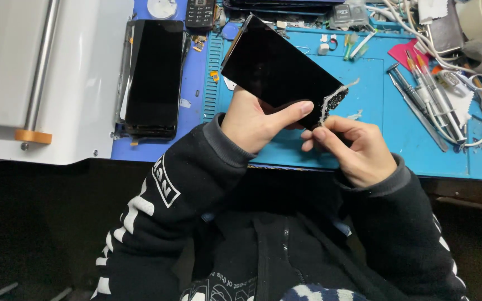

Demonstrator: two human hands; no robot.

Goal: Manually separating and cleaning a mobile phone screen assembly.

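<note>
Two hands work over the bench (pixel 308 156), which is covered by a blue mat: the left hand (pixel 255 120) grips a black phone screen panel (pixel 277 69) by its near edge, thumb laid across the glass, and holds it tilted above the mat; the right hand (pixel 352 147) has thumb and forefinger pinched on a strip of pale adhesive (pixel 333 100) that curls away from the panel's lower right corner. Judging from this, the step in hand is stripping old glue or tape off the panel's border, and only a short stretch at one corner looks lifted so far. The next pull seems to call for a slow, low-angle draw along the edge, with the left hand bracing the glass so it does not flex, since the strip looks thin and ragged and could tear. Well apart on the left lies a second dark phone (pixel 154 78) beside a white machine (pixel 46 78); tweezers and tools (pixel 425 95) lie at the right of the mat.
</note>
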